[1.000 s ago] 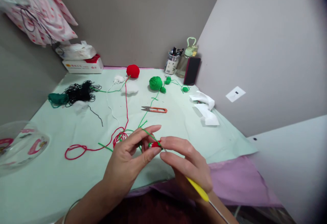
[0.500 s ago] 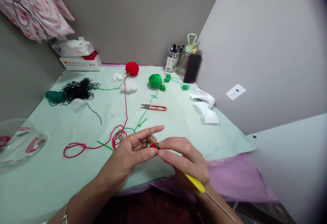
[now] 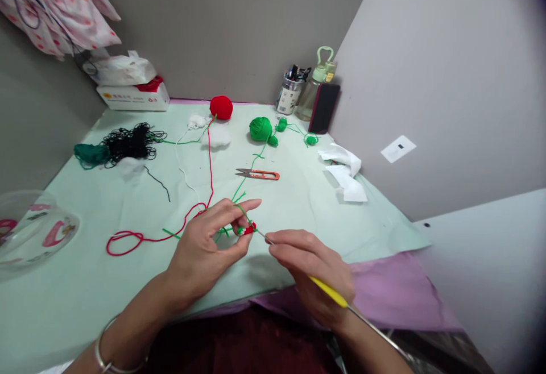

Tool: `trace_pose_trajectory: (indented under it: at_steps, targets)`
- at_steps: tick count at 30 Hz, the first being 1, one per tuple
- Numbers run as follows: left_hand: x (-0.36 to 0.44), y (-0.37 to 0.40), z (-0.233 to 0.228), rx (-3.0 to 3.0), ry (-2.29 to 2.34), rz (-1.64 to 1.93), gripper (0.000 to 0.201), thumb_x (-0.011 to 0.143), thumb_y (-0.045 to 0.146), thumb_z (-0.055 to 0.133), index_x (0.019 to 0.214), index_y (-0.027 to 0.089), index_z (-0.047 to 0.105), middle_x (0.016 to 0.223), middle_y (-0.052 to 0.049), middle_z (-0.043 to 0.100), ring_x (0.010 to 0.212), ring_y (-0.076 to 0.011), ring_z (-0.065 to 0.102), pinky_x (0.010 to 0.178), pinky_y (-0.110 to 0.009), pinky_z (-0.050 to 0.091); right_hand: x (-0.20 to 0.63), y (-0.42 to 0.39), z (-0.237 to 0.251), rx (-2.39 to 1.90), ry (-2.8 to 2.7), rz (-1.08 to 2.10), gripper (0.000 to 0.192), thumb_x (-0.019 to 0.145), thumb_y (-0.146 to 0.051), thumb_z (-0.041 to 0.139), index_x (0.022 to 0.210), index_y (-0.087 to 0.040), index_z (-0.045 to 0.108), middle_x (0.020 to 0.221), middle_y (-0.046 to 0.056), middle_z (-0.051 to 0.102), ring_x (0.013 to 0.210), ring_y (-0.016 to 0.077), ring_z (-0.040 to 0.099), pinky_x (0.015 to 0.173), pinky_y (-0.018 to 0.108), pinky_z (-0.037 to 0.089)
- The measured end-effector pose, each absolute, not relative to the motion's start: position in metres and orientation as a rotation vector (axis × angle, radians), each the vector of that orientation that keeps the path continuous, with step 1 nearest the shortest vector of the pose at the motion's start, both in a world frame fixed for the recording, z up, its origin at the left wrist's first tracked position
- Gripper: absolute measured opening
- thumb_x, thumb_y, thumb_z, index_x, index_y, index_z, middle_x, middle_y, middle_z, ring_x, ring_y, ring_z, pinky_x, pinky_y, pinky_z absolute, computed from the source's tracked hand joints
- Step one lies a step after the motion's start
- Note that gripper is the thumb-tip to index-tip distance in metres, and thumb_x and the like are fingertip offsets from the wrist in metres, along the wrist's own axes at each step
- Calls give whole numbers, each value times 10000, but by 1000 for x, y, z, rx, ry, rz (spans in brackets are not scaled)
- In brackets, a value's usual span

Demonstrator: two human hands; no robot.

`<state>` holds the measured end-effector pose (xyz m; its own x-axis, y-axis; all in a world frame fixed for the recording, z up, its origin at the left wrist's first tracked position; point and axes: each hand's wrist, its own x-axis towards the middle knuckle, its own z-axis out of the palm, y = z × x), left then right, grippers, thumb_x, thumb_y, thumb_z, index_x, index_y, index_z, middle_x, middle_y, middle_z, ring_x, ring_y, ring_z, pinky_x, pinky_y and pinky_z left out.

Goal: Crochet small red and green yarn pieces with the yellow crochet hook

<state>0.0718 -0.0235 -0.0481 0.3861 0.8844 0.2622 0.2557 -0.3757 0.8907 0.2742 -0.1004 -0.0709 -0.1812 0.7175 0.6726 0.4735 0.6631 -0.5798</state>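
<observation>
Between the thumb and fingers of my left hand is a small red, green and white crochet piece. A strand of green yarn runs over the raised index finger. My right hand is closed around a crochet hook with a yellow handle and metal shaft. The hook's tip meets the piece at its right edge; whether it is inside a stitch I cannot tell. Loose red yarn lies to the left, partly hidden behind my left hand. Thread snips with orange handles lie beyond the hands.
A red yarn ball and a green yarn ball sit at the back. Black yarn and a clear plastic bowl are at left. White paper pieces lie at right, below a phone leaning on a bottle.
My left hand has tilted upward and carried the crochet piece slightly left and up. My hands have drawn apart, so more of the hook's metal shaft shows between them. The view has shifted a little.
</observation>
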Motion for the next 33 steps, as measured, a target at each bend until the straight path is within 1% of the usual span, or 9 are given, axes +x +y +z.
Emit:
trace_pose_trajectory:
  at_steps: [2, 5, 9, 11, 14, 18, 22, 25, 33]
  targets:
    - [72, -24, -49, 1858, 1009, 1014, 391, 821, 150, 695, 1178, 260, 813, 788, 22, 659, 745, -157, 663, 825, -307, 596, 271, -101, -69, -969, -1769, 349, 364, 1016, -65, 586, 1295, -250, 729, 1154, 111, 797, 1017, 188, 791, 810, 287, 667]
    - [73, -25, -50, 1772, 1030, 1000, 397, 822, 148, 702, 1182, 259, 825, 791, 21, 650, 767, -149, 664, 816, -290, 584, 267, -102, -68, -986, -1674, 444, 340, 1016, -70, 596, 1247, -264, 753, 1127, 96, 801, 1003, 187, 794, 811, 292, 670]
    - [75, -27, -53, 1466, 984, 895, 381, 831, 188, 750, 1195, 266, 830, 818, 13, 676, 673, -123, 642, 653, -249, 546, 265, -102, -69, -1015, -1574, 481, 330, 1005, -67, 611, 1203, -273, 775, 1110, 79, 806, 1003, 193, 790, 825, 308, 671]
    - [75, -28, -56, 1345, 937, 838, 361, 852, 201, 756, 1199, 269, 830, 747, 22, 688, 614, -118, 624, 607, -241, 521, 266, -103, -69, -1023, -1575, 475, 342, 1001, -53, 609, 1205, -272, 774, 1116, 78, 804, 1012, 193, 785, 834, 311, 666]
    - [75, -29, -58, 1218, 871, 800, 338, 883, 221, 773, 1211, 286, 824, 698, 24, 729, 681, -134, 676, 679, -239, 544, 267, -105, -67, -1032, -1594, 467, 358, 993, -29, 612, 1213, -265, 767, 1136, 76, 795, 1035, 182, 776, 857, 297, 654]
    - [77, -30, -58, 1080, 809, 795, 398, 822, 282, 875, 1215, 314, 818, 950, -5, 808, 795, -141, 712, 774, -251, 581, 267, -106, -65, -1018, -1606, 457, 354, 988, -20, 618, 1206, -256, 766, 1134, 72, 789, 1030, 163, 775, 850, 263, 646]
    - [78, -30, -57, 1124, 859, 817, 347, 848, 319, 850, 1194, 297, 829, 834, 2, 765, 735, -138, 668, 727, -248, 565, 266, -105, -65, -1006, -1620, 453, 367, 987, -16, 616, 1226, -255, 757, 1140, 74, 791, 1027, 164, 774, 844, 269, 649]
    - [79, -31, -56, 1200, 921, 841, 328, 849, 291, 825, 1177, 282, 836, 821, -1, 746, 720, -137, 632, 688, -243, 532, 266, -104, -66, -1007, -1605, 443, 374, 984, -7, 614, 1230, -251, 755, 1122, 68, 800, 1037, 168, 768, 862, 285, 645]
    - [88, -34, -53, 1388, 1016, 953, 287, 836, 180, 725, 1099, 230, 829, 838, 0, 693, 757, -143, 602, 769, -268, 501, 263, -106, -69, -1085, -1467, 600, 295, 1024, -89, 607, 1170, -277, 780, 1066, 23, 802, 1001, 151, 745, 888, 293, 608]
